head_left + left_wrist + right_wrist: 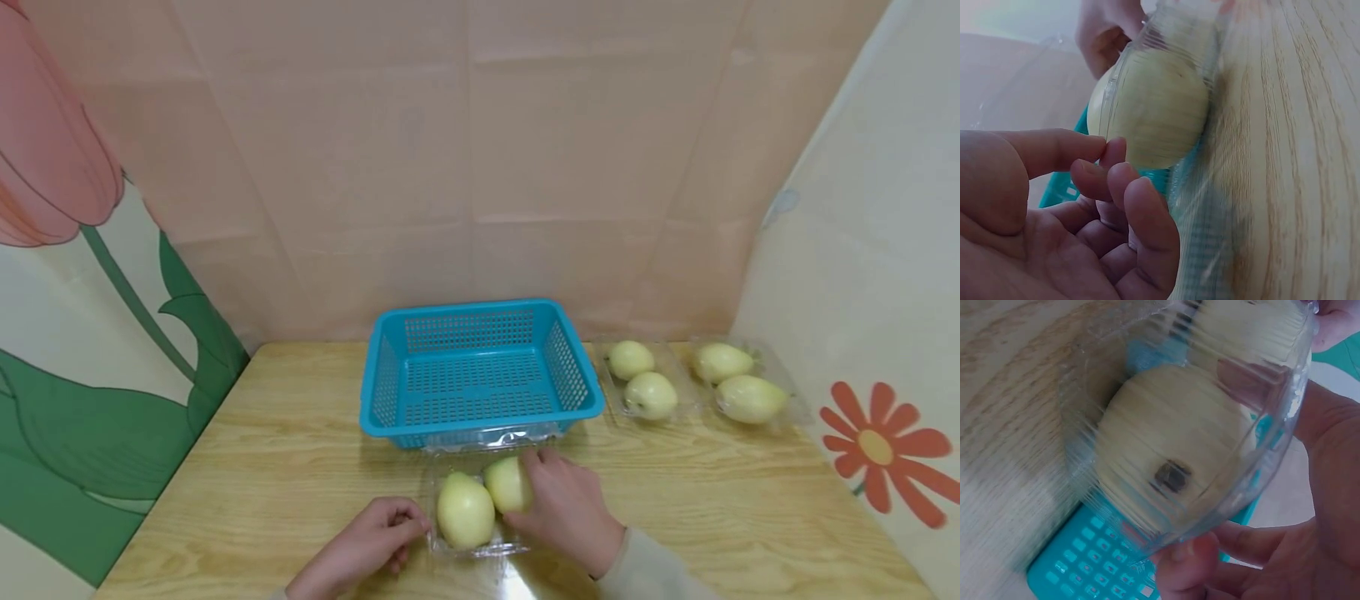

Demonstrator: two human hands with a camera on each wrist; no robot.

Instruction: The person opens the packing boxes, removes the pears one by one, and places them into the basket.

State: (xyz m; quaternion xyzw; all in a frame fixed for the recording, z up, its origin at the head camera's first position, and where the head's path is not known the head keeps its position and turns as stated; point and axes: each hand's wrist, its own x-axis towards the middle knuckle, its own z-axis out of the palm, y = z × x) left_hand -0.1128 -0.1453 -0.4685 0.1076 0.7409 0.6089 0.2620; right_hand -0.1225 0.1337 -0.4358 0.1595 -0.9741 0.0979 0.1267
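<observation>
Head view from above, forward and down, wrist views close, tilted, all sharing fruit [465, 512] and basket [476, 385]

Bare hands [375, 533] [567, 508], a pale beige right sleeve [654, 570], and a barely visible left sleeve [280, 595], perhaps matching.

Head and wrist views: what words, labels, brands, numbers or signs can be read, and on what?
None: no readable text shows on the blue basket, clear boxes, pale fruits or table; the backdrop shows only pictures, such as a tulip and red flower.

Six fruits [465, 511]; three boxes [508, 547]; one basket [480, 428]
</observation>
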